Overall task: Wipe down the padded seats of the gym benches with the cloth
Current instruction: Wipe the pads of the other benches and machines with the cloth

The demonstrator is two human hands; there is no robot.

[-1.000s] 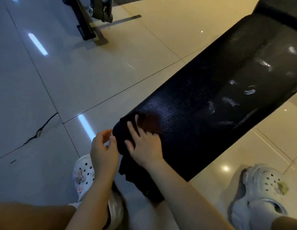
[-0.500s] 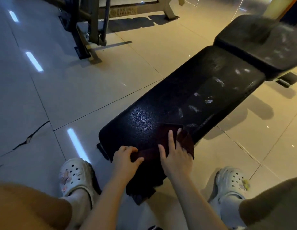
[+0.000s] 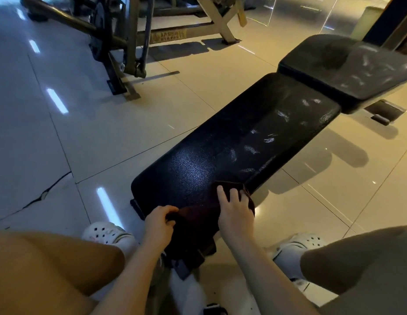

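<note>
The job looks only just begun, as far as I can judge. The dark cloth (image 3: 198,214) lies on the near end of the long seat pad (image 3: 232,151), and part of it hangs down over that end toward the floor. The right hand (image 3: 235,211) lies on top of the cloth with its fingers spread out and pressing down, so its grip is apart. The left hand (image 3: 160,223) is just beside it, with its fingers curled and pinching the cloth's near edge. The pad near the cloth looks dark and shiny. Farther from the cloth it has pale smears, so that part seems not wiped yet. The second pad (image 3: 348,71), beyond the far end of the long one, has pale streaks too and looks dusty grey. Both pads are thick, with round corners and a bumpy, leather-like skin. The cloth looks soft and floppy. The floor (image 3: 84,133) beside the long pad is smooth, glossy tile with a crack in it.
</note>
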